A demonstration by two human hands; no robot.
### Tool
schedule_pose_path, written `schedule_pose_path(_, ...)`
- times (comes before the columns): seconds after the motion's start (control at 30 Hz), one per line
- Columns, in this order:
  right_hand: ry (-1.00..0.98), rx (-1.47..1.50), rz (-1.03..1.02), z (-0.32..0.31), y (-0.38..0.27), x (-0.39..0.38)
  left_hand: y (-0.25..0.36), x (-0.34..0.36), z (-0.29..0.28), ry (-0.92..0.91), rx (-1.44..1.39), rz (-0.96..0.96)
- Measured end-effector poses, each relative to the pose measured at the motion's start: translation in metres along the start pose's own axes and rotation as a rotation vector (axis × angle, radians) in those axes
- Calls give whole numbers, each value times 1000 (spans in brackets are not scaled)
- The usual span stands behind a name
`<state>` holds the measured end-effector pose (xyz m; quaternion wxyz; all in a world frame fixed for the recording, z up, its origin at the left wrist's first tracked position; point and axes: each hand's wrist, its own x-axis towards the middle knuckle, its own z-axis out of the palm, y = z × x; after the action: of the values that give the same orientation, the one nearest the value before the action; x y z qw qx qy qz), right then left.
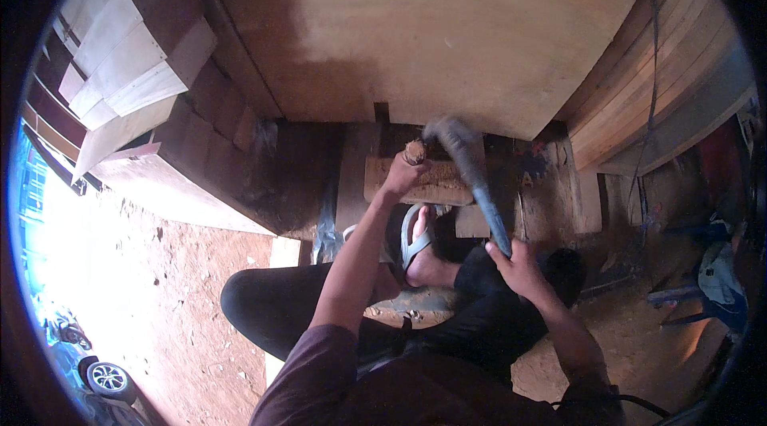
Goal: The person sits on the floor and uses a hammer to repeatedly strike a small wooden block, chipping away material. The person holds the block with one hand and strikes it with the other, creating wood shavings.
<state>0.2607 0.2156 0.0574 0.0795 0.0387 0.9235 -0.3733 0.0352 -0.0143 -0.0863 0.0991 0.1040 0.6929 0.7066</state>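
Note:
My right hand is closed around the lower end of a hammer with a bluish handle. Its dark head, a little blurred, hangs just right of my left fist. My left hand grips an upright tool with a round wooden handle, whose pale, frayed top end shows above the fingers. The lower part of that tool is hidden under the hand. Below and beside the fist lies a small wooden board. My sandalled foot rests close to the board's near edge.
A large upright plywood panel stands just ahead. Stacked wooden pieces rise at the left, and long planks lean at the right with a dark cable across them. A car wheel shows at the lower left, beyond bare reddish ground.

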Motion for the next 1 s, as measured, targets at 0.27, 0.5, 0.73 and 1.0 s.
schedule_pose_path(0.27,132,230,22,-50,-27,-10,10,-11,15,234,145,127)
schedule_pose_path(0.5,97,573,211,-65,-64,-6,22,-13,18,266,145,144)
schedule_pose_path(0.73,-30,-60,93,-9,-17,19,14,-13,23,270,-18,154)
schedule_pose_path(1.0,183,416,108,-73,-84,-4,8,-9,20,265,24,159)
